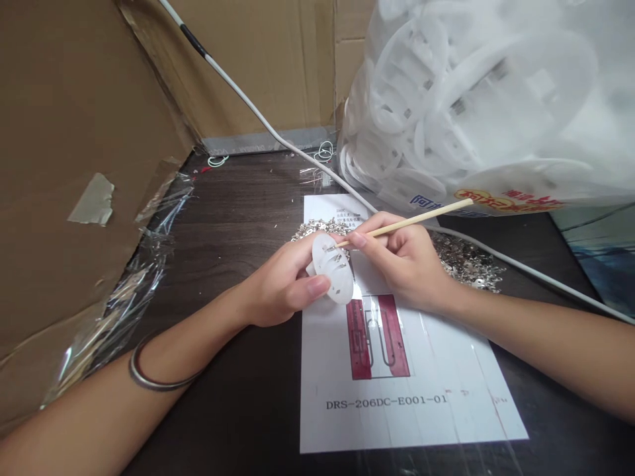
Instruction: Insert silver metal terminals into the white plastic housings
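Note:
My left hand [292, 281] is closed on a white oval plastic piece [340, 281], thumb on its near face. The piece is tilted and has slots with small metal bits in it. My right hand [401, 254] pinches a thin wooden stick [421, 217], whose lower tip touches the upper part of the oval piece. Behind my left hand lies a pile of small metal parts [315, 228]. Both hands are above a printed sheet [397, 423] with a red-marked drawing.
A large clear bag [476, 119] full of white plastic pieces stands at the back right. A second metal pile [466, 264] lies right of my right hand. A white cable [258, 116] crosses the dark table [238, 198]. Cardboard walls [64, 99] rise at left and back.

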The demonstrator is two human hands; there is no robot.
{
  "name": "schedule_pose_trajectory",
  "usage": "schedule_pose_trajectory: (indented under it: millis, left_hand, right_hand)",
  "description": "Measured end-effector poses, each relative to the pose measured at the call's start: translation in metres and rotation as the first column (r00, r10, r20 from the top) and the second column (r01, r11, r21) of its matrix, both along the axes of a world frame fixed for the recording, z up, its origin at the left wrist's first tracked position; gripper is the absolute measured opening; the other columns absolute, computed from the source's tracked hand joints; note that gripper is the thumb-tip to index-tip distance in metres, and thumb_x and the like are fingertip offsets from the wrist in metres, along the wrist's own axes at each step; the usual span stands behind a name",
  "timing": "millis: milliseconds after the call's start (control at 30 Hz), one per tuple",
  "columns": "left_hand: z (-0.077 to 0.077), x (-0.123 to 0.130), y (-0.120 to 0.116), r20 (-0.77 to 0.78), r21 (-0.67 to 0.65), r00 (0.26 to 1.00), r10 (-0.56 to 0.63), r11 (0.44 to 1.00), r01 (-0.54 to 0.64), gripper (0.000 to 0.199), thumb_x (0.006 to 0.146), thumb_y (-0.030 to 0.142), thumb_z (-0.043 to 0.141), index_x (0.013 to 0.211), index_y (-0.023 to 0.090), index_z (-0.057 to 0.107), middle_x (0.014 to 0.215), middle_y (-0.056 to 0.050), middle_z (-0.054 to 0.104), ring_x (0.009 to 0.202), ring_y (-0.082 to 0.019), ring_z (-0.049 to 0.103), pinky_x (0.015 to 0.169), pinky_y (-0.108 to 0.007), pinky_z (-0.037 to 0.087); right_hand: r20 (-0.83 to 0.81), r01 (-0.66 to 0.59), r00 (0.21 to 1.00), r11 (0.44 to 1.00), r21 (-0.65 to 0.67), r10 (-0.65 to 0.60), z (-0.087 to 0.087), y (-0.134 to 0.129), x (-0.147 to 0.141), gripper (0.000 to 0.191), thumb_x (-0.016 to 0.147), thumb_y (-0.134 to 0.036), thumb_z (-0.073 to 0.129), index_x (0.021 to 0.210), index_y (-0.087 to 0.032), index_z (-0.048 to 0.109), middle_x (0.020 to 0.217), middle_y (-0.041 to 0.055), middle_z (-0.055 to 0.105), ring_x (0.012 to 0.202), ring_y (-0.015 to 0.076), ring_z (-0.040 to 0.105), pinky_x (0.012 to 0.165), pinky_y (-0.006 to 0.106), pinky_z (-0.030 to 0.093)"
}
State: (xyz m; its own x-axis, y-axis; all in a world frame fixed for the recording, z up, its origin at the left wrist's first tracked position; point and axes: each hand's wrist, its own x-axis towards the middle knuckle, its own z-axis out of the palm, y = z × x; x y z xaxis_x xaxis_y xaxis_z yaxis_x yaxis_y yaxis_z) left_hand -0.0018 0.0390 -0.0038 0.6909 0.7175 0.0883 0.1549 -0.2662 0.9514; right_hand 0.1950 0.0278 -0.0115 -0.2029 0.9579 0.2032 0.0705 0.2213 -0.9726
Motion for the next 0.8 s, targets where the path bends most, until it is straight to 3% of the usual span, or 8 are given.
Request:
schedule_pose_trajectory:
  millis: [200, 400, 500, 667, 800]
  left_hand:
    - [0.0003, 0.0001, -0.0007, 0.004, 0.016, 1.000, 0.011, 1.000, -0.011, 0.055, 0.082, 0.064, 0.046, 0.104, 0.014, 0.055, 0.095, -0.010, 0.061, 0.083, -0.023, 0.054, 0.080, -0.041, 0.047]
    - [0.0004, -0.0007, -0.0008, 0.020, 0.011, 1.000, 0.002, 1.000, -0.002, 0.055, 0.083, 0.061, 0.047, 0.108, 0.013, 0.055, 0.100, -0.011, 0.063, 0.088, -0.025, 0.056, 0.084, -0.042, 0.047]
    - [0.0004, -0.0005, -0.0009, 0.034, 0.011, 0.999, -0.002, 1.000, 0.002, 0.055, 0.084, 0.061, 0.047, 0.110, 0.013, 0.054, 0.105, -0.012, 0.064, 0.092, -0.026, 0.058, 0.083, -0.040, 0.048]
    - [0.0004, -0.0002, -0.0008, 0.025, 0.016, 1.000, 0.004, 1.000, -0.004, 0.055, 0.083, 0.062, 0.047, 0.104, 0.013, 0.055, 0.096, -0.011, 0.064, 0.084, -0.025, 0.057, 0.075, -0.039, 0.047]
    - [0.0014, 0.0009, -0.0013, 0.039, 0.011, 0.999, -0.008, 1.000, 0.008, 0.053, 0.084, 0.059, 0.048, 0.109, 0.013, 0.055, 0.104, -0.012, 0.064, 0.093, -0.026, 0.058, 0.082, -0.038, 0.046]
  right_hand:
    - [-0.034, -0.017, 0.999, 0.999, -0.039, 0.015, 0.0002, 0.0016, -0.0002, 0.020, 0.087, -0.035, 0.068, 0.079, -0.016, 0.069, 0.058, -0.0017, 0.055, 0.046, 0.0066, 0.040, 0.036, 0.022, 0.026]
    - [-0.034, -0.024, 0.999, 0.999, -0.029, 0.023, 0.0008, 0.0008, 0.0005, 0.020, 0.086, -0.036, 0.069, 0.078, -0.018, 0.069, 0.070, 0.0024, 0.062, 0.060, 0.0109, 0.054, 0.040, 0.022, 0.032]
    - [-0.031, -0.012, 0.999, 1.000, -0.022, 0.011, -0.0007, 0.0005, 0.0008, 0.020, 0.087, -0.037, 0.069, 0.079, -0.019, 0.071, 0.072, 0.0024, 0.062, 0.061, 0.0106, 0.053, 0.040, 0.022, 0.032]
    - [-0.027, -0.019, 0.999, 1.000, -0.018, 0.019, -0.0016, 0.0003, 0.0009, 0.020, 0.087, -0.037, 0.068, 0.080, -0.018, 0.071, 0.068, 0.0010, 0.059, 0.057, 0.0094, 0.050, 0.038, 0.021, 0.029]
    - [-0.042, -0.042, 0.998, 0.998, -0.037, 0.041, -0.0016, -0.0001, 0.0010, 0.020, 0.088, -0.036, 0.067, 0.081, -0.018, 0.069, 0.061, -0.0013, 0.057, 0.049, 0.0073, 0.044, 0.038, 0.022, 0.029]
